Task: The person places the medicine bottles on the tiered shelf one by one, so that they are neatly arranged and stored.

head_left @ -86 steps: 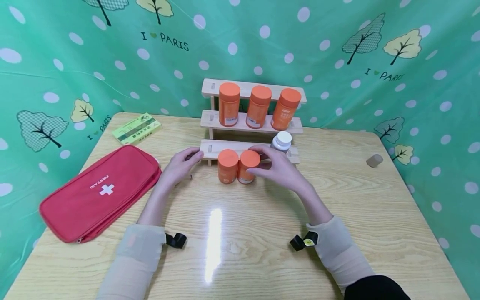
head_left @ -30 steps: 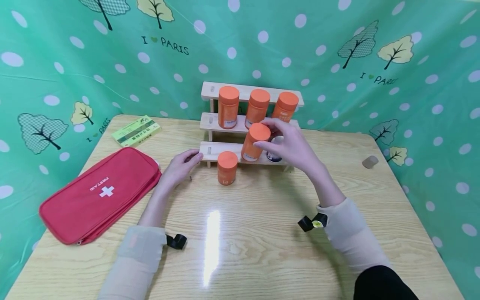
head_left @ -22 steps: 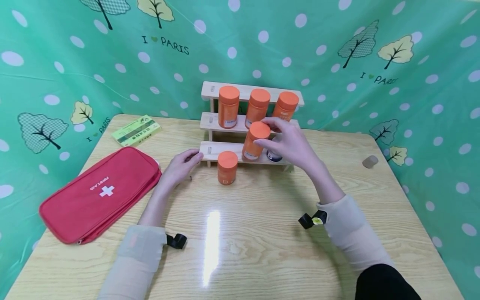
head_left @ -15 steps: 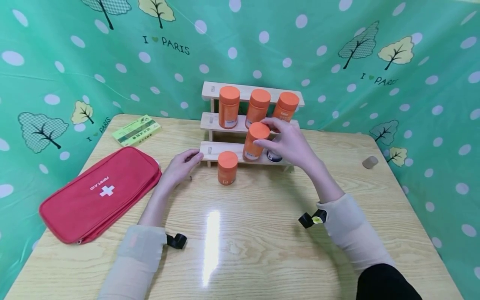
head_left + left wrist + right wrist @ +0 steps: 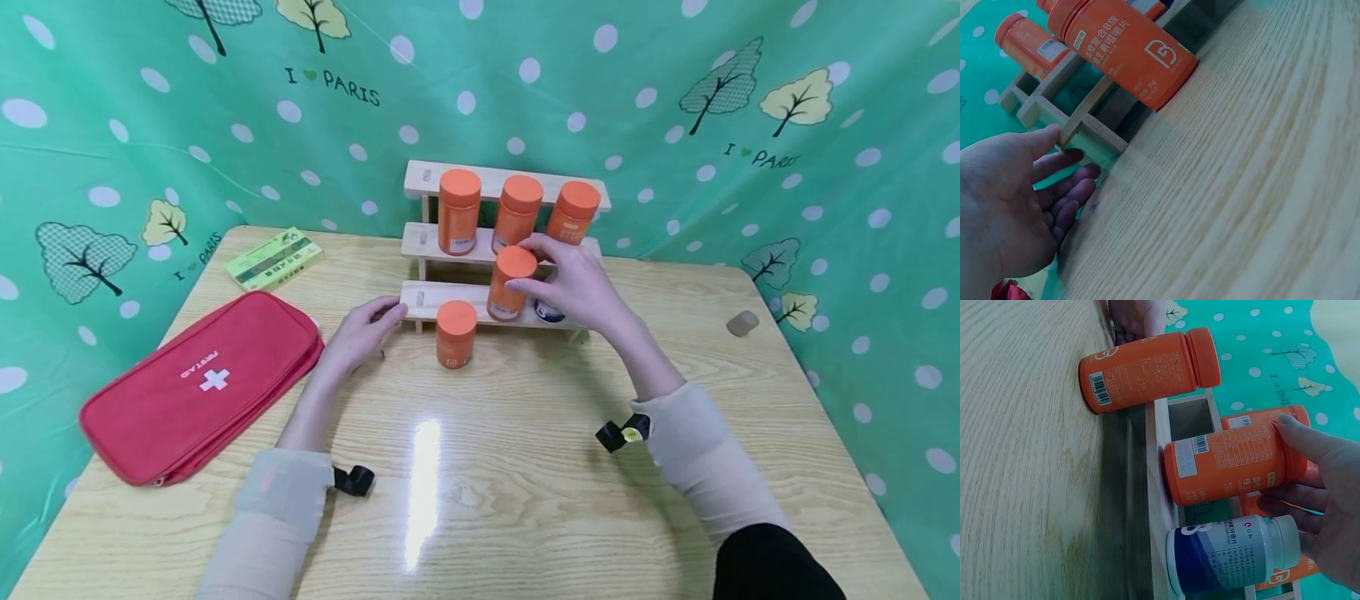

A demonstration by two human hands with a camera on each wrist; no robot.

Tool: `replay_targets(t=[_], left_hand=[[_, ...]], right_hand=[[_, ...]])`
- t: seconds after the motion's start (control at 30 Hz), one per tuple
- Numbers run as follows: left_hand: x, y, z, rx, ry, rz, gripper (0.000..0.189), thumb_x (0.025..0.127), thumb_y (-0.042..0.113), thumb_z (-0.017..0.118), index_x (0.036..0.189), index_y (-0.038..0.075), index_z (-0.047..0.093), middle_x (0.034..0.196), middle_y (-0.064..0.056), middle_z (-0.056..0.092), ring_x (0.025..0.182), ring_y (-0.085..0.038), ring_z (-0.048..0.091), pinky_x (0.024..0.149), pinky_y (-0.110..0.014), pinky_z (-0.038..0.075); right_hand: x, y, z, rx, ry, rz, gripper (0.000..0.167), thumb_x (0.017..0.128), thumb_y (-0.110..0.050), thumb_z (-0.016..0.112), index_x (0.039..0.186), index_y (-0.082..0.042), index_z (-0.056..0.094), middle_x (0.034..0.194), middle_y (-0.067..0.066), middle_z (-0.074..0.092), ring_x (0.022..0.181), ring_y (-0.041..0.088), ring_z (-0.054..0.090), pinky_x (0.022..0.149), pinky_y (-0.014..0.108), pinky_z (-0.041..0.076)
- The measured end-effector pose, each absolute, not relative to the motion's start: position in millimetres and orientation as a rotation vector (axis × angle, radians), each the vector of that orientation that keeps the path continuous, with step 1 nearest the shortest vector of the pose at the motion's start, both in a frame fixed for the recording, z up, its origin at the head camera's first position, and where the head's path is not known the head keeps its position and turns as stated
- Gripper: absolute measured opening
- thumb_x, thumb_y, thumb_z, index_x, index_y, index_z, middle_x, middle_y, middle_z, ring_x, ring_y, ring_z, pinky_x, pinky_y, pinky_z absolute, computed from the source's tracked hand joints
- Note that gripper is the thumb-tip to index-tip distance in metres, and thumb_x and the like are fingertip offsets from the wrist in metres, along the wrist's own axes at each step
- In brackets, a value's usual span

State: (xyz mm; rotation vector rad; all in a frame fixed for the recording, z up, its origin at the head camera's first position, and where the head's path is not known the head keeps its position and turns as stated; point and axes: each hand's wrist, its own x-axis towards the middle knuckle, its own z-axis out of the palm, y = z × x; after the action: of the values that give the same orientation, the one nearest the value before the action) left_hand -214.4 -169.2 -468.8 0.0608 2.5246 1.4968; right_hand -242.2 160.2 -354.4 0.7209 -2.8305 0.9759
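Note:
On the lowest tier of a wooden three-tier display rack [image 5: 450,296], an orange pill bottle [image 5: 507,287] stands upright. My right hand [image 5: 573,283] grips it near the cap; the right wrist view shows the thumb on one side and fingers [image 5: 1291,503] on the other. Beside it on that tier is a white-capped pill bottle [image 5: 1232,553], mostly hidden by my hand in the head view. My left hand [image 5: 363,333] pinches the rack's left end, thumb against the lowest tier. Another orange pill bottle [image 5: 455,335] stands on the table in front of the rack.
Three orange bottles [image 5: 459,212] line the middle tier. A red first-aid pouch [image 5: 202,387] and a green-yellow box [image 5: 273,258] lie on the left of the table [image 5: 510,500]. A small grey cylinder [image 5: 742,323] is at the right. A green curtain [image 5: 517,108] surrounds the table.
My right hand has lifted one orange bottle from the table onto the lowest tier, left of the white-capped one, then shifted it slightly left. The left hand has stayed at the rack's end.

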Motion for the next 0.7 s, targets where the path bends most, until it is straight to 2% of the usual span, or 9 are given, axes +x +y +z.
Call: replay_targets(t=[0.37,0.7], left_hand=[[-214.6,-169.3,-468.3,0.057,2.523,1.496,0.066,0.105,0.053,0.051,0.154,0.008,0.047,0.158,-0.019,0.048,0.150,-0.037,0.040,0.126,-0.053,0.031],[-215.6,-167.5,-468.7,0.059,2.527,1.502,0.064,0.106,0.051,0.051,0.153,0.008,0.048,0.156,-0.019,0.050,0.148,-0.037,0.043,0.125,-0.053,0.034]], right_hand=[[-248.0,159.2,-359.7,0.738,-2.824,0.982,0.050,0.088,-0.034,0.084,0.129,-0.013,0.064,0.120,0.004,0.071,0.108,0.020,0.065,0.097,0.047,0.058],[-248.1,160.1,-359.9,0.728,-2.831,0.983,0.051,0.088,-0.032,0.084,0.131,-0.013,0.064,0.122,0.005,0.071,0.110,0.020,0.066,0.099,0.045,0.057]])
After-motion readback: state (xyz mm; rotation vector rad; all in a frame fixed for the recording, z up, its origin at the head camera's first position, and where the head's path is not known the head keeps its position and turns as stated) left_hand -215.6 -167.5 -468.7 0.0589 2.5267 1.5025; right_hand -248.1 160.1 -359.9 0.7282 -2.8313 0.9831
